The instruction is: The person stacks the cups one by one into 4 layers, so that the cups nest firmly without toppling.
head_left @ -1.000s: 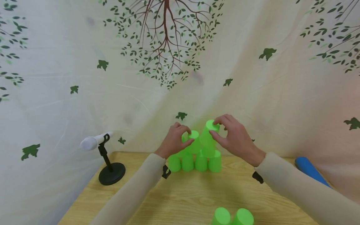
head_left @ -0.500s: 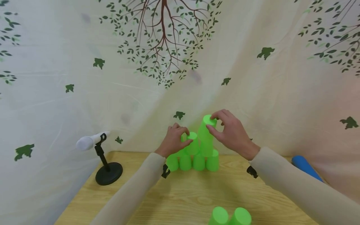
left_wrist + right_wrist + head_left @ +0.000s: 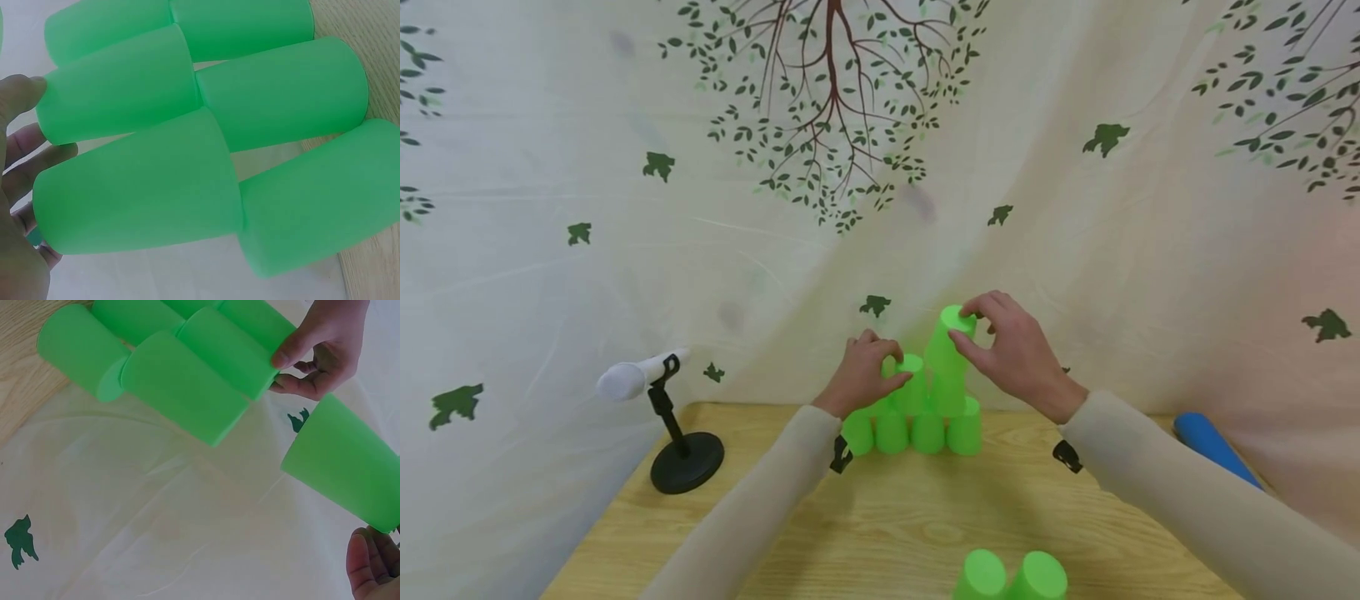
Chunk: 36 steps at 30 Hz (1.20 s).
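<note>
Upside-down green cups stand in two rows at the back of the table. Below is the bottom row (image 3: 928, 432), with more cups straddling its joints. My left hand (image 3: 865, 375) pinches the top end of the middle upper cup (image 3: 119, 90) between thumb and fingers. Beside it stands the right-hand upper cup (image 3: 184, 387). My right hand (image 3: 1018, 358) grips another upside-down cup (image 3: 344, 462) by its narrow end. This cup hangs over the right-hand upper cup, with a gap between them in the right wrist view. My left forearm and hand partly hide the left end of the rows.
Two more upside-down green cups, a left one (image 3: 983, 575) and a right one (image 3: 1039, 575), stand at the table's near edge. A white microphone (image 3: 638, 377) on a black stand is at the left. A blue cylinder (image 3: 1213, 448) lies at the right. Printed cloth (image 3: 775, 275) hangs behind.
My right hand has lifted its cup slightly. My left hand keeps its place at the middle upper cup. The head view has shifted a little.
</note>
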Available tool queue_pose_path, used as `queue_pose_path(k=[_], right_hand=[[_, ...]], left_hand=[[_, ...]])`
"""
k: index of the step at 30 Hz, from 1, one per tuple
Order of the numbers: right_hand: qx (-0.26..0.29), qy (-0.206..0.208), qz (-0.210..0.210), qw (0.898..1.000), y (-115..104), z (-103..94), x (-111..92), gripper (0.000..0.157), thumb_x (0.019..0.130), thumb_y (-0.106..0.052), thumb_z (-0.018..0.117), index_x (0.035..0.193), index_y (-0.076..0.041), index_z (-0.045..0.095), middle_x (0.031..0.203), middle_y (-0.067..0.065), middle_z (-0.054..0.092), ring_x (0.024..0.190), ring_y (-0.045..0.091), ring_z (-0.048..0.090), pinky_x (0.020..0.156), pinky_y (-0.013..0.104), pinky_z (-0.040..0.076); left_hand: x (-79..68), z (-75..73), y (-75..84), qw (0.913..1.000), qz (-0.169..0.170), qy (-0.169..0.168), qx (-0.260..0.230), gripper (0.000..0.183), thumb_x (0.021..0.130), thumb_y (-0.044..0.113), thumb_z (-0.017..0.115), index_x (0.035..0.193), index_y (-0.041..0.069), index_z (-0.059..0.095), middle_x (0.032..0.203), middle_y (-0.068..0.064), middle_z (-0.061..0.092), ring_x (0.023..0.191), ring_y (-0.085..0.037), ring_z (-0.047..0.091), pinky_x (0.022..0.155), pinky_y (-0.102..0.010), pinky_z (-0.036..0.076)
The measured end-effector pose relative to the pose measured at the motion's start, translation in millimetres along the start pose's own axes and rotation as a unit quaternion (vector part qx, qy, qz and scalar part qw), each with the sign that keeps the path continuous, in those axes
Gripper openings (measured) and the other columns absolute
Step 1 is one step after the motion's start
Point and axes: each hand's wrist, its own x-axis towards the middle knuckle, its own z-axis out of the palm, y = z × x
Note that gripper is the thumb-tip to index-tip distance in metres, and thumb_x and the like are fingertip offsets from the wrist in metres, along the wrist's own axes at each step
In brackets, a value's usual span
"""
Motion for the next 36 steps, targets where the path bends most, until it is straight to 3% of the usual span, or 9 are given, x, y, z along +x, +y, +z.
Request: queue_pose_path(k=[10,20,36], right_hand=[[0.010,-0.021,0.031,0.999,7.2,5.9,0.4,0.026,0.086,-0.021,0.071,0.103,-0.005,0.060,0.101,0.006,0.058,0.090,0.019,0.053,0.070,0.036,0.048],[0.027,-0.060,0.058,0.996,13.4,24.6,9.8,0.028,0.089,-0.026,0.067,0.107,-0.005,0.061,0.106,0.007,0.059,0.092,0.023,0.055,0.071,0.035,0.048],[0.036,-0.076,0.097,0.992,20.9,44.3,23.9,0.027,0.091,-0.024,0.066,0.105,-0.002,0.060,0.106,0.012,0.059,0.095,0.032,0.057,0.080,0.043,0.047]], left_hand=[[0.6,-3.2,1.9,0.9999,-0.002,-0.013,0.008,0.025,0.085,0.033,0.072,0.096,0.012,0.064,0.094,0.003,0.065,0.083,-0.016,0.040,0.077,-0.038,0.028],[2.4,-1.6,0.7,0.9995,-0.019,-0.024,-0.004,0.034,0.086,0.034,0.070,0.107,0.009,0.061,0.103,0.000,0.061,0.088,-0.016,0.043,0.083,-0.037,0.031],[1.9,-0.8,-2.1,0.9994,-0.021,-0.025,-0.014,0.037,0.086,0.032,0.070,0.111,0.008,0.058,0.105,-0.001,0.062,0.090,-0.017,0.044,0.083,-0.038,0.031]])
